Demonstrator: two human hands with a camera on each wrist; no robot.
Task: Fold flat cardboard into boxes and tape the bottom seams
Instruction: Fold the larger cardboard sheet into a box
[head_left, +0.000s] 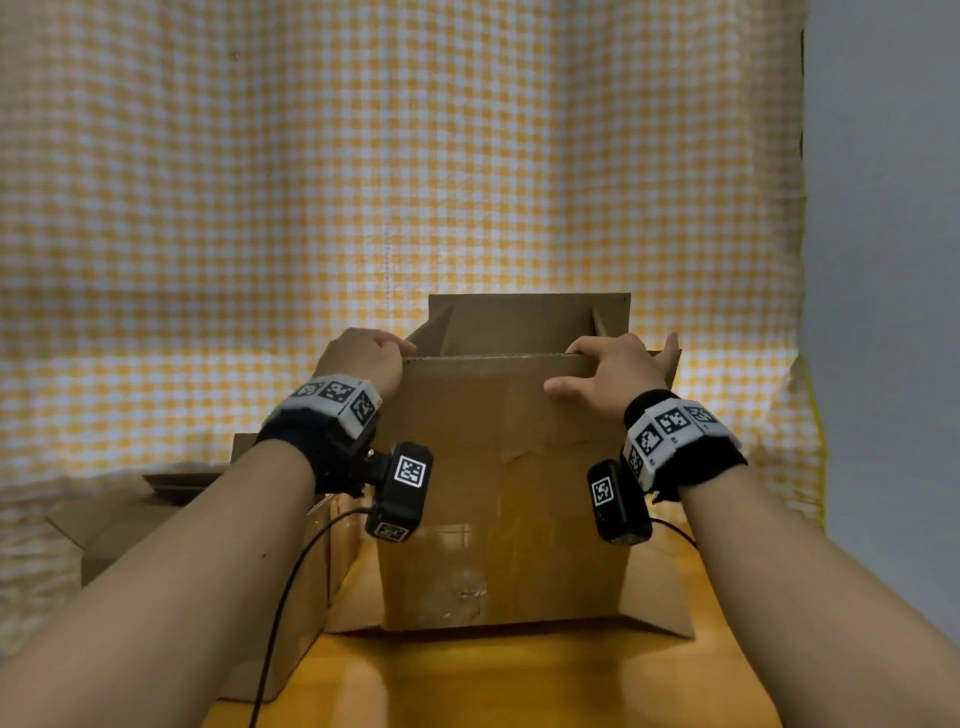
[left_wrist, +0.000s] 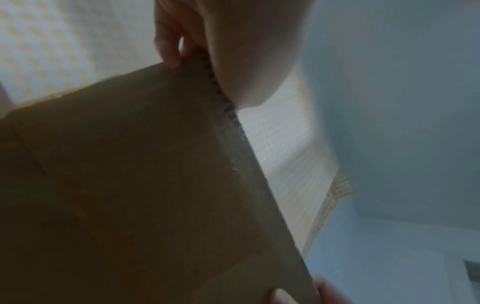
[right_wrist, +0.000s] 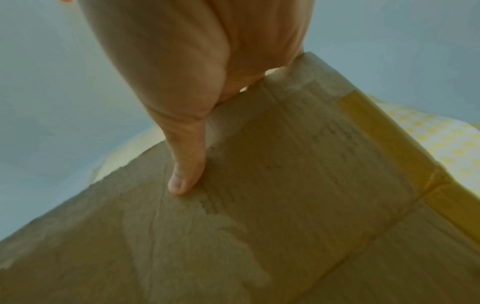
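Note:
A brown cardboard box (head_left: 498, 493) stands upright on the wooden table (head_left: 498, 680), its top flaps up and its inside open. My left hand (head_left: 363, 358) grips the near top edge at the box's left corner, fingers curled over the rim. My right hand (head_left: 608, 374) grips the same edge near the right corner, thumb pressed flat on the outer face. In the left wrist view the fingers (left_wrist: 168, 47) pinch the corrugated edge of the box (left_wrist: 142, 185). The right wrist view shows the thumb (right_wrist: 185, 164) lying on the box wall (right_wrist: 272, 205).
Another cardboard box (head_left: 218, 530) with loose flaps sits at the left, close to the held box. A yellow-and-white checked cloth (head_left: 363, 156) hangs behind the table. A grey wall (head_left: 883, 260) stands at the right. A box flap (head_left: 660, 608) splays out at the lower right.

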